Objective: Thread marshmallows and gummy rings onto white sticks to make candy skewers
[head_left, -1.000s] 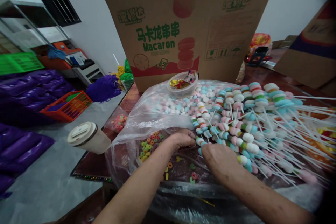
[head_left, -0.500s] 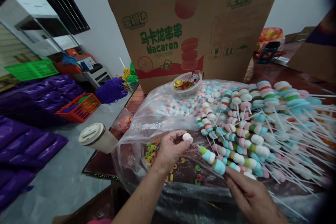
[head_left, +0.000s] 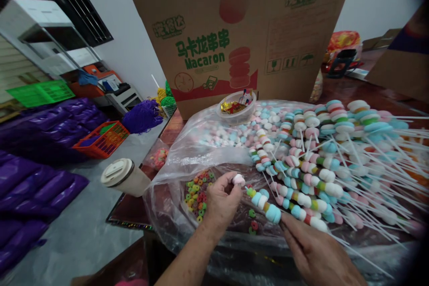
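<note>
Between thumb and fingers, my left hand [head_left: 224, 196] pinches a pale pink marshmallow [head_left: 238, 180]. It is right by the tip of a marshmallow skewer [head_left: 264, 205]; whether the two touch, I cannot tell. My right hand [head_left: 313, 243] is closed on the skewer's stick, just below blue, white and yellow-green pieces threaded on it. Beside it, many finished-looking marshmallow skewers [head_left: 311, 181] lie heaped with white sticks pointing right. Colourful candy rings [head_left: 197, 192] lie left of my left hand, on clear plastic. Loose marshmallows [head_left: 231, 132] fill the plastic bag behind.
A large cardboard box [head_left: 201, 67] stands at the back of the table. In front of it is a clear tub [head_left: 236, 116] with gold wrappers. A lidded cup [head_left: 125, 176] stands at the left edge. Orange crate [head_left: 100, 139] and purple bags [head_left: 30, 201] are on the floor.
My left hand has brought the pink marshmallow closer to the skewer tip. My right hand and the skewer have shifted slightly left. More candy rings show beside my left hand.
</note>
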A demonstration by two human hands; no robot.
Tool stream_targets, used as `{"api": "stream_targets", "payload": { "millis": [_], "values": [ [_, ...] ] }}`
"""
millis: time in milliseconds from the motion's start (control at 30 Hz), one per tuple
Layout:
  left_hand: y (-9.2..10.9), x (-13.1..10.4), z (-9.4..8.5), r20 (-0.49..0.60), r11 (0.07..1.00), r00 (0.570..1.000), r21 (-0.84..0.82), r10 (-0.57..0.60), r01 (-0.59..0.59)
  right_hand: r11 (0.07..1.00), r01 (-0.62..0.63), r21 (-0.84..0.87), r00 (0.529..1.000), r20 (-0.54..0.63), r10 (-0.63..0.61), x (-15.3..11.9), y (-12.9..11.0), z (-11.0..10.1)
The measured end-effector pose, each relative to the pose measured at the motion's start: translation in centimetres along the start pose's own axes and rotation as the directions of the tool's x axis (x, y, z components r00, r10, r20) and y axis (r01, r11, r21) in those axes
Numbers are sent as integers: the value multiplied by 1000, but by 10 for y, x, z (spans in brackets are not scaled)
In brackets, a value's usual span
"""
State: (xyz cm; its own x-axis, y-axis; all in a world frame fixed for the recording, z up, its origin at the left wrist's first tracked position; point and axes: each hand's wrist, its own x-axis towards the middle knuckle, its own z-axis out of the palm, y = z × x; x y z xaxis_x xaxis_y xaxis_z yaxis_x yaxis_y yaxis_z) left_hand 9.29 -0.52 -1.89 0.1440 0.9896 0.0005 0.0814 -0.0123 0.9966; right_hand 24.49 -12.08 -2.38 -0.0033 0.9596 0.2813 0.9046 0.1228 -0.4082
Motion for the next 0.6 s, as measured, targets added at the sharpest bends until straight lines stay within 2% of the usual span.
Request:
{"api": "stream_targets", "payload": {
  "millis": [133,267,333,467,533,600],
  "values": [
    [0,-1,-1,75,977,991,179,107,-119,999,-16,27,998,53,15,2,-2,1],
    [5,-4,-6,153,927,965,280,213,-249,998,-35,44,999,42,33,5,-3,3],
    [10,-6,-9,203,866,927,337,315,-369,999,-29,26,997,65,27,5,-2,4],
    [14,-7,-13,271,699,795,379,543,-607,999,-36,-18,995,91,37,3,-2,6],
    [11,-7,-13,274,679,770,364,576,-638,999,-38,-24,995,89,40,2,-4,8],
    [5,-8,-12,260,703,781,340,568,-624,998,-55,-18,995,86,56,3,-8,12]
  ]
}}
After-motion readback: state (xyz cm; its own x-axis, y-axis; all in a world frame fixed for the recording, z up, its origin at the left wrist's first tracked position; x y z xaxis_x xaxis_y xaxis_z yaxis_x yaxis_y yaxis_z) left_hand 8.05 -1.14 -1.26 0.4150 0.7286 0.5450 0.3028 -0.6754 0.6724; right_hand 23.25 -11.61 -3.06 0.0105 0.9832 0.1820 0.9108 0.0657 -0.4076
